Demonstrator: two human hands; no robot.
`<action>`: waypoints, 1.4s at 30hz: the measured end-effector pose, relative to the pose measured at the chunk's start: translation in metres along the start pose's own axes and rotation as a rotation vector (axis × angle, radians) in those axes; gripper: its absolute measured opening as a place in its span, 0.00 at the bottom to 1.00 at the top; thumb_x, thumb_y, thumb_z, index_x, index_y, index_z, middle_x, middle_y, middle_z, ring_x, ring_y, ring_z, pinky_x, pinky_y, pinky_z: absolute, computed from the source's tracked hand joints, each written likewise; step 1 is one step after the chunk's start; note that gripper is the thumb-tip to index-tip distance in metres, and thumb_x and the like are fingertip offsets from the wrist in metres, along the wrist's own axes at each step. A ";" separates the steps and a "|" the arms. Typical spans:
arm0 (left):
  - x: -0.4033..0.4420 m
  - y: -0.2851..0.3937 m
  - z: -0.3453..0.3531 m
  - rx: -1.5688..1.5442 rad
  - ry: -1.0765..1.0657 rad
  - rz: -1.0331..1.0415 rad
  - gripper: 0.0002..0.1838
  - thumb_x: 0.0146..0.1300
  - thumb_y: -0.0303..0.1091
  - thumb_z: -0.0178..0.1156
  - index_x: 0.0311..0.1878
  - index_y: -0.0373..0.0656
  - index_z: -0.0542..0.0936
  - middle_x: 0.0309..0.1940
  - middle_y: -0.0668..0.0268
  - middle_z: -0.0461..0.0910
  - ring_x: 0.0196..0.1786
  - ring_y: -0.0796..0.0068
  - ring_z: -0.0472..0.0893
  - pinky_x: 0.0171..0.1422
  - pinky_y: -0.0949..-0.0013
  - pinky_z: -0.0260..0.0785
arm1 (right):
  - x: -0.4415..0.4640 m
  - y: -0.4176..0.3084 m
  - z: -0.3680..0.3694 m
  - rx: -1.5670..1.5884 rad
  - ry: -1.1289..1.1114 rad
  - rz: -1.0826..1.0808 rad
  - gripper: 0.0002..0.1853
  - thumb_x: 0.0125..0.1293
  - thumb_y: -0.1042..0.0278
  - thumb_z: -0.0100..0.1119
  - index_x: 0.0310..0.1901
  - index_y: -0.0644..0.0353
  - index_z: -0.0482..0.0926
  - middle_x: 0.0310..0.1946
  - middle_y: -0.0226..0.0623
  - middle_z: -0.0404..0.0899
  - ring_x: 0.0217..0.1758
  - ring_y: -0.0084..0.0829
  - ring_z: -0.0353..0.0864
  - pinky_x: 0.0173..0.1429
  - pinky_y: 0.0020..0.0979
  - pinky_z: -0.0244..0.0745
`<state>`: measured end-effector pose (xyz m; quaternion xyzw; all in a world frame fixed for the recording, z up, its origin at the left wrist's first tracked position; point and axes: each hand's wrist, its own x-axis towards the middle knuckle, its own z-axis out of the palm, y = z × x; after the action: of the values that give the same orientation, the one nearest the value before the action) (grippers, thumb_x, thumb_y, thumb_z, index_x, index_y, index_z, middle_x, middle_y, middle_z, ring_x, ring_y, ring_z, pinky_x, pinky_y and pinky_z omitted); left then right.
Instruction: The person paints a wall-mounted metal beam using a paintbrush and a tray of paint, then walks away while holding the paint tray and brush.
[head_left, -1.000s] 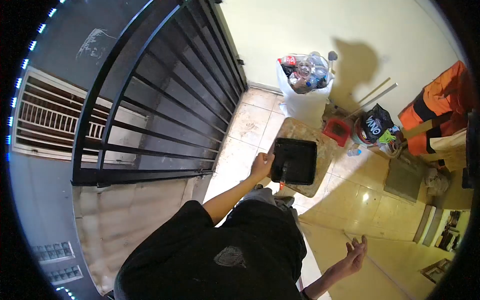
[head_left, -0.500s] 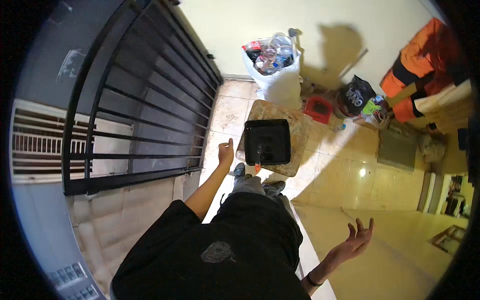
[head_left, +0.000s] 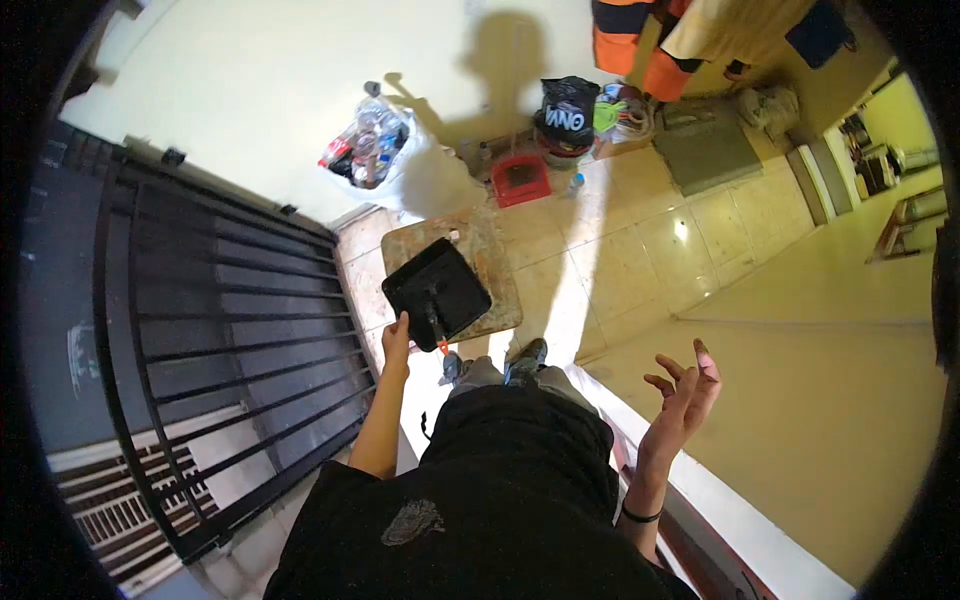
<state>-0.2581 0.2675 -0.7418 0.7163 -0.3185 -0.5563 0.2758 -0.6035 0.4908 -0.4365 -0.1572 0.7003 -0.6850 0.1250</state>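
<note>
A black paint tray point(head_left: 462, 285) sits askew over a worn square board point(head_left: 500, 290) in front of my feet. Inside it lies a brush with an orange-red handle end point(head_left: 442, 346), which pokes past the near rim. My left hand point(head_left: 397, 342) grips the tray's left near edge, thumb on the rim; its other fingers are mostly hidden. Out to the right, my right hand point(head_left: 682, 395) is raised in the air, fingers apart and holding nothing.
Black metal bars point(head_left: 240, 340) run along the left. By the wall stand a white sack of plastic bottles point(head_left: 425, 175), a red dustpan point(head_left: 522, 180) and a black bag point(head_left: 568, 115). A small bottle point(head_left: 576, 182) stands on the tiles. Orange clothing point(head_left: 615, 50) hangs behind.
My left hand has closed on the tray's edge, and the tray has turned relative to the board. My right hand has risen. The whole view has swung to the right.
</note>
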 end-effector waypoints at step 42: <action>0.035 0.187 0.180 -0.500 -0.077 -0.114 0.34 0.66 0.47 0.67 0.64 0.30 0.71 0.56 0.57 0.79 0.54 0.66 0.81 0.61 0.64 0.74 | 0.288 0.101 -0.022 -0.395 0.226 0.415 0.26 0.74 0.46 0.54 0.62 0.58 0.69 0.60 0.40 0.74 0.54 0.36 0.81 0.46 0.34 0.79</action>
<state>-0.4552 0.1127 -0.6651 0.6209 -0.1404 -0.6594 0.3999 -0.8821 0.3993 -0.5255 0.0450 0.8466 -0.5085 0.1506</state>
